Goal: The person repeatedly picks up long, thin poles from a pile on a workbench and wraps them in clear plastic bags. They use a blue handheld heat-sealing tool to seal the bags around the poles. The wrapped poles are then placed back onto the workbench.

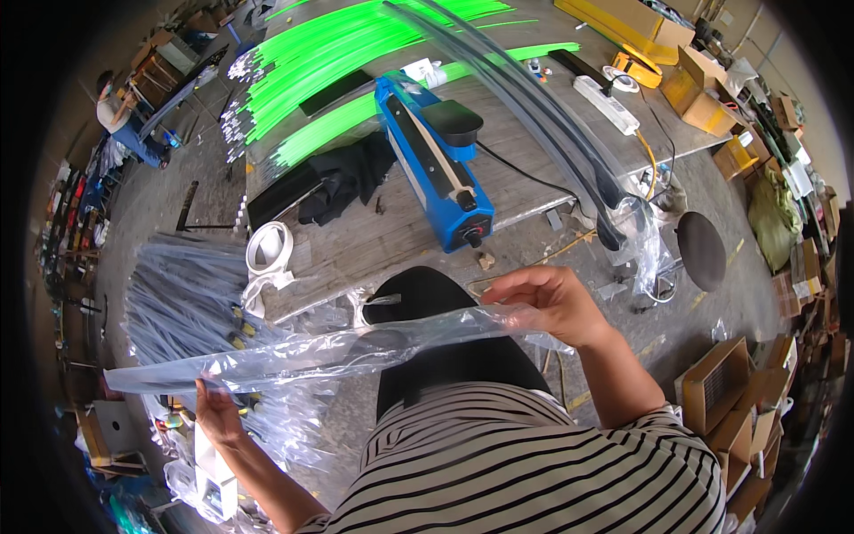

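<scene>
A long, narrow clear plastic sleeve (356, 351) stretches across in front of my body, above my lap. My left hand (218, 414) pinches its lower edge near the left end. Near its right end my right hand (556, 307) grips the film, fingers curled and partly behind the plastic. The sleeve looks flat; I cannot tell whether anything thin lies inside. Beyond it, on the table (525, 200), stands a blue heat sealer (431, 165) with a black pad on its side. Dark strips in clear sleeves (534, 98) lie right of the sealer, their near ends hanging over the table edge.
Bright green rods (347, 53) cover the far table. A white roll (269, 247) sits at its left corner, near a black cloth (351, 182). Many wrapped lengths (182, 298) lie at left. A power strip (607, 105), cardboard boxes (716, 383) and a round stool (701, 251) are right. A person (124, 116) stands far left.
</scene>
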`<action>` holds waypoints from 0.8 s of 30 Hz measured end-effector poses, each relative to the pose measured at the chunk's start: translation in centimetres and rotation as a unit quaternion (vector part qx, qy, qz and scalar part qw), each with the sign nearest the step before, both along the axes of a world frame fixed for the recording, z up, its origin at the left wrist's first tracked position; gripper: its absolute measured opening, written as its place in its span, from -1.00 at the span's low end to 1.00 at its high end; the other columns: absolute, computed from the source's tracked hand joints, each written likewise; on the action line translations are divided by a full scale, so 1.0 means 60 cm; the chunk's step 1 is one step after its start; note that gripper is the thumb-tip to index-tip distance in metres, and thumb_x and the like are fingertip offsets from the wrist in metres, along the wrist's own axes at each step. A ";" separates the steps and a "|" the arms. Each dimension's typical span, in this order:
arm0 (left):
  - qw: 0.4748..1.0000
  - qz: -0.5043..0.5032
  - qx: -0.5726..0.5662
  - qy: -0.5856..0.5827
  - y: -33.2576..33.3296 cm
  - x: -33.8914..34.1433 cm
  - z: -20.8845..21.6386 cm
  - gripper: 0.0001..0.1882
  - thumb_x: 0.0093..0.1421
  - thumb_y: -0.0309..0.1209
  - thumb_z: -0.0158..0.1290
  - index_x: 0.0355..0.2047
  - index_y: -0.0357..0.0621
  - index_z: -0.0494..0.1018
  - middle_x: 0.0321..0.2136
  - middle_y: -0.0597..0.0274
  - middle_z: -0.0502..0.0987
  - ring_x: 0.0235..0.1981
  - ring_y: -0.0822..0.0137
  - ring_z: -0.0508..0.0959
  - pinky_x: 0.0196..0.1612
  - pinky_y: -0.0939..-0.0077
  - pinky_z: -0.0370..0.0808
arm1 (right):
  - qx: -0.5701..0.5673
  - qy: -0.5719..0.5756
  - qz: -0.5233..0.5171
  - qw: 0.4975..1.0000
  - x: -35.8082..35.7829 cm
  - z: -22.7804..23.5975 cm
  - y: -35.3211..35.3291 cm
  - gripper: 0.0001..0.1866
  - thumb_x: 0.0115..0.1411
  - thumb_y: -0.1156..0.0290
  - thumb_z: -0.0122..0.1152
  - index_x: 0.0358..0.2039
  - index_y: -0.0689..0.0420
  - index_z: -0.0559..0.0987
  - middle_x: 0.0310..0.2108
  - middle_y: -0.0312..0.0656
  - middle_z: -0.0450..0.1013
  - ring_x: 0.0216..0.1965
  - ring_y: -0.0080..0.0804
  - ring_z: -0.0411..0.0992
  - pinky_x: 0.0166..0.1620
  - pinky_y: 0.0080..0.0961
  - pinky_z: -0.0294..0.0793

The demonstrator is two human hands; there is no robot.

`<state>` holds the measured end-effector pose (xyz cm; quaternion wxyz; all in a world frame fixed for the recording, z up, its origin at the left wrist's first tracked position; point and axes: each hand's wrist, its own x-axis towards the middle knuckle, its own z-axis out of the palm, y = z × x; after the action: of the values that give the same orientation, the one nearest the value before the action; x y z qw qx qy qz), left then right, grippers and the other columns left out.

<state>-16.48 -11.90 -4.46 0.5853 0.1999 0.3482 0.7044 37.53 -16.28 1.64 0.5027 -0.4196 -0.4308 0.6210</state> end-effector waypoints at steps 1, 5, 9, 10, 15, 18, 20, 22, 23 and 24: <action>0.998 -0.050 0.031 -0.014 -0.002 -0.008 -0.003 -0.82 0.16 -0.45 -0.13 -0.30 -0.28 0.41 -0.41 0.14 0.53 -0.45 0.46 0.54 -0.46 0.65 0.50 | 0.006 -0.024 0.000 1.000 -0.002 0.001 0.002 -0.81 -0.08 0.67 0.14 -0.37 0.32 0.49 -0.40 -0.09 0.46 -0.40 -0.45 0.45 -0.32 -0.62 0.44; 0.997 0.063 -0.032 0.009 -0.012 0.011 0.017 -0.77 0.16 -0.47 -0.15 -0.21 -0.31 0.37 -0.34 0.12 0.50 -0.39 0.42 0.52 -0.38 0.57 0.51 | 0.060 -0.048 -0.125 0.989 0.013 -0.011 0.013 -0.89 -0.06 0.70 0.11 -0.45 0.28 0.52 -0.55 -0.24 0.46 -0.50 -0.60 0.41 -0.39 -0.70 0.41; 0.998 0.053 0.004 0.016 -0.013 0.019 0.012 -0.76 0.16 -0.47 -0.16 -0.20 -0.32 0.36 -0.30 0.10 0.49 -0.33 0.38 0.51 -0.33 0.55 0.51 | 0.086 -0.043 -0.232 0.968 0.016 -0.029 0.018 -0.92 -0.05 0.70 0.10 -0.51 0.27 0.50 -0.53 -0.22 0.46 -0.49 -0.57 0.43 -0.39 -0.67 0.42; 0.999 0.025 0.031 0.015 -0.014 0.017 0.012 -0.76 0.16 -0.47 -0.16 -0.20 -0.33 0.35 -0.28 0.09 0.48 -0.30 0.38 0.51 -0.32 0.55 0.51 | 0.071 -0.018 -0.233 0.970 0.012 -0.027 0.019 -0.93 -0.05 0.68 0.12 -0.50 0.26 0.50 -0.53 -0.22 0.46 -0.50 -0.56 0.42 -0.39 -0.66 0.42; 0.997 -0.007 0.079 0.001 -0.007 0.006 0.006 -0.73 0.15 -0.49 -0.17 -0.14 -0.35 0.31 -0.20 0.04 0.44 -0.21 0.32 0.48 -0.27 0.51 0.51 | -0.005 0.029 -0.074 0.997 0.023 -0.020 0.010 -0.87 -0.05 0.61 0.15 -0.41 0.22 0.47 -0.52 -0.22 0.45 -0.48 -0.53 0.43 -0.38 -0.67 0.41; 0.997 0.007 0.079 -0.011 -0.007 0.005 0.009 -0.70 0.15 -0.51 -0.18 -0.11 -0.37 0.28 -0.18 0.02 0.43 -0.19 0.28 0.47 -0.24 0.47 0.50 | 0.060 -0.029 -0.175 0.982 0.045 -0.031 0.015 -0.82 0.00 0.57 0.13 -0.33 0.22 0.43 -0.52 -0.20 0.46 -0.47 -0.53 0.43 -0.39 -0.66 0.42; 0.994 -0.020 0.103 -0.011 -0.007 -0.005 0.001 -0.69 0.14 -0.52 -0.18 -0.10 -0.39 0.27 -0.18 0.01 0.42 -0.19 0.26 0.47 -0.22 0.44 0.49 | -0.011 0.038 -0.250 0.967 0.037 -0.018 0.017 -0.75 0.00 0.52 0.15 -0.27 0.25 0.42 -0.52 -0.19 0.46 -0.50 -0.53 0.42 -0.43 -0.66 0.40; 0.991 -0.044 0.123 -0.023 -0.007 -0.007 -0.002 -0.67 0.12 -0.54 -0.16 -0.09 -0.40 0.25 -0.17 0.00 0.41 -0.18 0.26 0.46 -0.19 0.43 0.48 | -0.070 0.084 -0.288 0.951 0.014 0.020 0.018 -0.73 0.00 0.50 0.16 -0.25 0.25 0.42 -0.53 -0.20 0.45 -0.52 -0.54 0.41 -0.45 -0.66 0.39; 0.989 -0.057 0.133 -0.029 -0.007 -0.007 0.000 -0.66 0.11 -0.55 -0.15 -0.08 -0.40 0.25 -0.16 0.00 0.40 -0.18 0.26 0.46 -0.17 0.42 0.48 | -0.075 0.085 -0.251 0.961 0.010 0.017 0.017 -0.74 0.00 0.51 0.14 -0.25 0.25 0.42 -0.53 -0.19 0.45 -0.53 -0.53 0.41 -0.45 -0.67 0.39; 0.989 -0.047 0.138 -0.024 -0.007 -0.005 0.001 -0.65 0.10 -0.56 -0.14 -0.07 -0.40 0.23 -0.15 -0.01 0.39 -0.16 0.25 0.45 -0.16 0.42 0.47 | -0.079 0.086 -0.214 0.970 0.005 0.010 0.013 -0.74 0.01 0.52 0.13 -0.24 0.25 0.41 -0.53 -0.18 0.44 -0.53 -0.52 0.41 -0.44 -0.67 0.38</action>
<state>-16.80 -12.30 -4.42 0.5924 0.2783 0.2239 0.7221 37.85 -15.49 2.22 0.6241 -0.4854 -0.2355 0.5652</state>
